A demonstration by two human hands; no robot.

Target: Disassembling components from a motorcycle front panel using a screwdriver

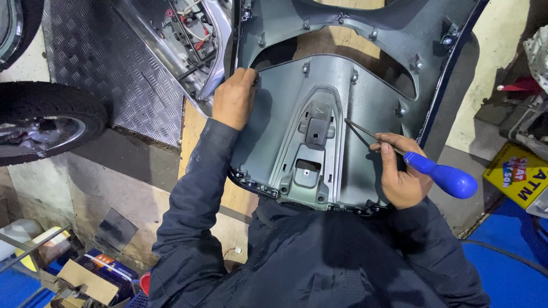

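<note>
A large grey plastic scooter body panel (319,97) lies inner side up in front of me, over a wooden board. My left hand (234,98) grips the panel's left edge near a screw boss. My right hand (399,171) holds a screwdriver (434,171) with a blue handle; its thin metal shaft points up and left toward the panel's raised middle bracket (317,128). The tip hovers just right of that bracket. Both arms wear dark sleeves.
A scooter wheel (40,120) stands at the left, on concrete beside a metal tread plate (108,63). Another silver panel with wiring (188,34) lies at the top. A yellow box (516,174) sits at the right. Cardboard boxes (85,276) clutter the lower left.
</note>
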